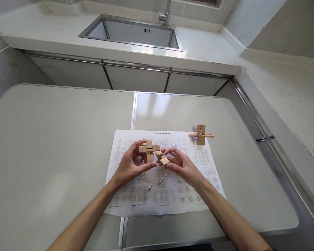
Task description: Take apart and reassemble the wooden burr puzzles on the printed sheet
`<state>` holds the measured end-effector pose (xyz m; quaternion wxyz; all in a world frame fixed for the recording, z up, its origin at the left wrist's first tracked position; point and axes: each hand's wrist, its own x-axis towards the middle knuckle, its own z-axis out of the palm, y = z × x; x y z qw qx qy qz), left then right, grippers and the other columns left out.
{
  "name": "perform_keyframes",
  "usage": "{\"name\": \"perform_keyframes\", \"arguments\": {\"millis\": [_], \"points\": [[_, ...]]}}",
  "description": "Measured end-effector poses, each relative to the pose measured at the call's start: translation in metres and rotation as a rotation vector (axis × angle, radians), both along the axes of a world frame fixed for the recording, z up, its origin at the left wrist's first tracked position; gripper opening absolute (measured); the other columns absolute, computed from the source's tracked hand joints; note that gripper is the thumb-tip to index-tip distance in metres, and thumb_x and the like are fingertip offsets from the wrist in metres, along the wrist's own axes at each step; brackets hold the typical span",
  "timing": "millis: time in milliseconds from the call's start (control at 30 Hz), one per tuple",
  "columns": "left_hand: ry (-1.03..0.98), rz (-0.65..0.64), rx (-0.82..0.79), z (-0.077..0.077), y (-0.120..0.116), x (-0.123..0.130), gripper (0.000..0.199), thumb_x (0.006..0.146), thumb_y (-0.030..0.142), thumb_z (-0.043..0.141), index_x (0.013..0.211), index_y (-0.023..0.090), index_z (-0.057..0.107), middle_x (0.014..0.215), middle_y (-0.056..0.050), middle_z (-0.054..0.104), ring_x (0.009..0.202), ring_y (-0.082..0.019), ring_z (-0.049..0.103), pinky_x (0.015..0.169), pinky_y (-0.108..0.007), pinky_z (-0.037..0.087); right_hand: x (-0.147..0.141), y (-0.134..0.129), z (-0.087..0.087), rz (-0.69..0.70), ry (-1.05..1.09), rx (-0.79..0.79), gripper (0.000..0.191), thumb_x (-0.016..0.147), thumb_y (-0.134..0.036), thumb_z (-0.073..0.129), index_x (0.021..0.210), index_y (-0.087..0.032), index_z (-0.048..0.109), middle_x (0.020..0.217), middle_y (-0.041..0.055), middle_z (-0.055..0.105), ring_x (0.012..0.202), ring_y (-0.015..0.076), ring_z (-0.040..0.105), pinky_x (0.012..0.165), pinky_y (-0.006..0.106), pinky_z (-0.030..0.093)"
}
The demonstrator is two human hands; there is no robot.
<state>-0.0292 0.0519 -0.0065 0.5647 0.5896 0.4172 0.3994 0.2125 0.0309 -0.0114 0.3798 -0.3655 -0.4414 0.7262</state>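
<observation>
My left hand [135, 161] is closed around a few interlocked wooden puzzle pieces [149, 150], with a flat bar lying across the top. Just to the right, my right hand [178, 163] pinches a notched wooden puzzle piece [164, 160], tilted and close beside the left cluster. Whether the two touch I cannot tell. Below both hands lies a printed instruction sheet [167, 195] covered in small diagrams, with two small holes or torn spots near its middle. My fingers hide parts of the wooden pieces.
An assembled wooden cross-shaped puzzle [201, 135] stands at the sheet's far right corner. The sheet rests on a pale folding table [68, 139] with a metal seam. Beyond are a counter [199, 48], a sink [136, 29] and a faucet [166, 16].
</observation>
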Motion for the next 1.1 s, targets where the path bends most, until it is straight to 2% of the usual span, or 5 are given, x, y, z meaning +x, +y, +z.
{"name": "perform_keyframes", "arguments": {"millis": [133, 200, 367, 600, 1100], "points": [[0.045, 0.001, 0.095, 0.0, -0.002, 0.001, 0.068, 0.079, 0.035, 0.092, 0.136, 0.027, 0.055, 0.105, -0.005, 0.071, 0.091, -0.02, 0.07, 0.077, -0.031, 0.057, -0.001, 0.0, -0.005, 0.005, 0.138, -0.117, 0.062, 0.082, -0.044, 0.091, 0.135, -0.034, 0.061, 0.143, 0.0091, 0.062, 0.123, 0.0311, 0.07, 0.112, 0.051, 0.05], [0.054, -0.004, 0.15, 0.0, -0.002, 0.002, 0.068, 0.079, 0.035, 0.093, 0.136, 0.027, 0.055, 0.102, -0.003, 0.07, 0.088, -0.019, 0.068, 0.074, -0.029, 0.056, -0.002, -0.001, -0.008, 0.017, 0.163, -0.142, 0.067, 0.08, -0.045, 0.092, 0.139, -0.034, 0.061, 0.147, 0.0101, 0.061, 0.127, 0.0323, 0.068, 0.114, 0.052, 0.048], [0.097, -0.017, 0.274, 0.0, -0.002, 0.003, 0.066, 0.08, 0.033, 0.092, 0.134, 0.027, 0.056, 0.095, 0.001, 0.066, 0.075, -0.014, 0.061, 0.073, -0.028, 0.056, -0.005, -0.002, -0.006, 0.036, 0.115, -0.129, 0.062, 0.083, -0.05, 0.089, 0.138, -0.033, 0.067, 0.15, 0.0103, 0.062, 0.134, 0.0328, 0.063, 0.115, 0.051, 0.047], [0.206, -0.035, 0.416, -0.004, -0.005, 0.005, 0.065, 0.08, 0.03, 0.092, 0.134, 0.027, 0.055, 0.092, 0.002, 0.068, 0.071, -0.012, 0.058, 0.072, -0.027, 0.053, -0.012, -0.004, 0.0, 0.017, 0.093, -0.071, 0.061, 0.086, -0.056, 0.084, 0.138, -0.029, 0.069, 0.144, 0.011, 0.068, 0.135, 0.0352, 0.062, 0.114, 0.052, 0.048], [0.288, -0.039, 0.416, -0.006, -0.007, 0.004, 0.064, 0.081, 0.032, 0.09, 0.134, 0.027, 0.055, 0.092, 0.001, 0.069, 0.073, -0.013, 0.06, 0.072, -0.028, 0.053, -0.012, -0.008, -0.003, -0.053, -0.042, -0.078, 0.059, 0.087, -0.059, 0.081, 0.135, -0.027, 0.07, 0.139, 0.0113, 0.071, 0.133, 0.0336, 0.064, 0.115, 0.051, 0.049]]}}
